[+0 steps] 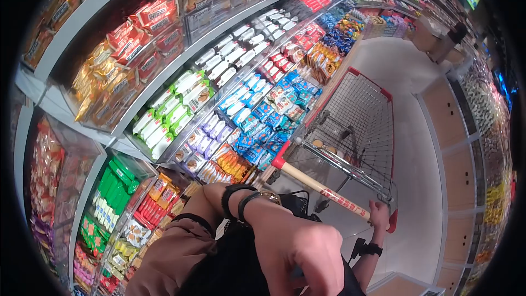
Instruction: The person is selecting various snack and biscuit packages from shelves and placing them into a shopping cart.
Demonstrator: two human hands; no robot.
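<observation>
cart handle [320, 188] held at one end

it lies across the aisle, just beside the snack shelves [219, 87]. right hand [378, 214] has its grip closed round the handle's end. left hand [298, 249] is clenched above a black bag [235, 268].

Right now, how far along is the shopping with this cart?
Done: the cart stands beside the snack shelves. In hand: the right hand grips its handle; the left hand is fisted near a black bag. Left: the cart looks empty, so picking items.
</observation>
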